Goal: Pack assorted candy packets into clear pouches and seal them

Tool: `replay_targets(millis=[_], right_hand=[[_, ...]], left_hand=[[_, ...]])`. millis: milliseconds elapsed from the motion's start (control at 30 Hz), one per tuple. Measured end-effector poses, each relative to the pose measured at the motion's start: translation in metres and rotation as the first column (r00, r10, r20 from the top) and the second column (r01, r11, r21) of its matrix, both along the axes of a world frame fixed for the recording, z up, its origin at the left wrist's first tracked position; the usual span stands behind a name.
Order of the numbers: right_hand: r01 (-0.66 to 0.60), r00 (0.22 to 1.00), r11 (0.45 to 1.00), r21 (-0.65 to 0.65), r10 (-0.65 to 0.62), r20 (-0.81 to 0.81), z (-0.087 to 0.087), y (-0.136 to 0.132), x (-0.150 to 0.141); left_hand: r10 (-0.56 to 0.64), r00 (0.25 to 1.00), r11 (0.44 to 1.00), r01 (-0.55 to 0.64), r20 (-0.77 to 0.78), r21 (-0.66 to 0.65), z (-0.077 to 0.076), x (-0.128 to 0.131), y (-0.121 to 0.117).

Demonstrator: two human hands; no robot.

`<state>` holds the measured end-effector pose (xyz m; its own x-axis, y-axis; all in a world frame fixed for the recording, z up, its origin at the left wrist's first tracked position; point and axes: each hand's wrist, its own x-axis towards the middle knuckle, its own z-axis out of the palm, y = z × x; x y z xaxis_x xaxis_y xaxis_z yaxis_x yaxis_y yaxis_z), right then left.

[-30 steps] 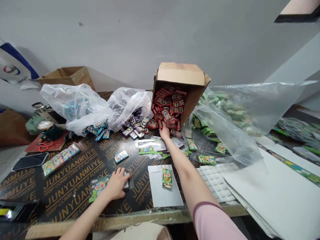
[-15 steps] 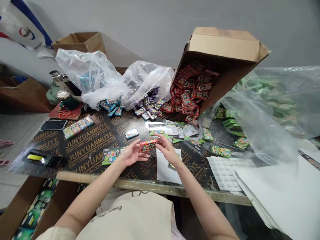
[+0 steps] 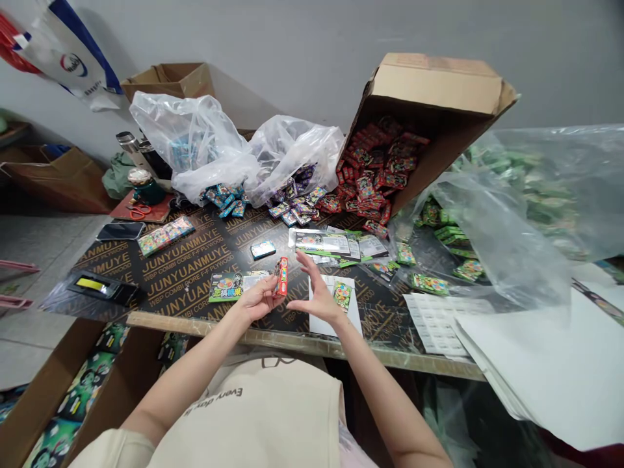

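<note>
One red box (image 3: pixel 283 278), left hand (image 3: pixel 258 299) pinching; right hand (image 3: pixel 322 299) splayed.

- I read the held packet (image 3: pixel 281 278) as bright red with multicoloured print.
- The loose packets (image 3: pixel 370 192) spilling from the carton (image 3: pixel 439 84) match that red; the carton itself is plain tan outside.
- From here I pick out blue packets (image 3: pixel 238 209), purple-edged packets (image 3: pixel 295 212) and green packets (image 3: pixel 429 283), all busily printed.
- My view of the tabletop (image 3: pixel 168 263) is near-black, patterned with repeating gold lettering.
- I see a plain white sheet (image 3: pixel 322 322) under a green patterned packet (image 3: pixel 342 294).
- Scissors (image 3: pixel 139 212): orange-red handles.
- The hanging bag (image 3: pixel 80 62) shows me white, dark blue and a red-and-blue round logo.
- Garment front (image 3: pixel 263 416): cream, dark lettering.
</note>
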<state>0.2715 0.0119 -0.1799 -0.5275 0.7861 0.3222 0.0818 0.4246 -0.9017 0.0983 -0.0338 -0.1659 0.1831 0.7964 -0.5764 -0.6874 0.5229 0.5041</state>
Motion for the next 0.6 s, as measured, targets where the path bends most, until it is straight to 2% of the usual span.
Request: replay_targets(millis=[133,200,267,367,467,533,567,600], right_hand=[[0.083,0.991,0.983,0.163,-0.099,0.092,-0.001,-0.013,-0.011],[0.101,0.967,0.957,0.273,-0.159,0.198,0.005,-0.014,-0.011],[0.026,0.925,0.937,0.349,-0.155,0.347,0.011,-0.014,-0.009],[-0.067,0.899,0.94,0.334,-0.088,0.429,0.013,-0.014,-0.007],[-0.007,0.948,0.965,0.262,-0.077,0.308,0.006,-0.014,-0.005],[0.014,0.966,0.972,0.233,-0.073,0.248,0.0,-0.013,-0.004],[0.021,0.968,0.973,0.231,-0.077,0.238,-0.003,-0.011,-0.003],[0.037,0.966,0.971,0.236,-0.095,0.239,-0.006,-0.01,-0.002]], left_hand=[[-0.054,0.994,0.995,0.061,-0.094,0.077,-0.003,0.005,-0.005],[-0.01,0.97,0.982,0.055,-0.241,0.183,-0.002,0.005,-0.006],[0.074,0.908,0.955,0.055,-0.413,0.291,0.0,0.003,-0.005],[0.123,0.83,0.939,0.08,-0.544,0.335,0.001,0.001,-0.003],[0.046,0.863,0.959,0.103,-0.503,0.265,-0.003,-0.002,-0.001],[-0.024,0.859,0.954,0.173,-0.511,0.246,-0.009,-0.007,0.0],[-0.031,0.821,0.942,0.214,-0.569,0.258,-0.011,-0.011,0.001],[-0.002,0.75,0.925,0.253,-0.661,0.284,-0.014,-0.017,0.001]])
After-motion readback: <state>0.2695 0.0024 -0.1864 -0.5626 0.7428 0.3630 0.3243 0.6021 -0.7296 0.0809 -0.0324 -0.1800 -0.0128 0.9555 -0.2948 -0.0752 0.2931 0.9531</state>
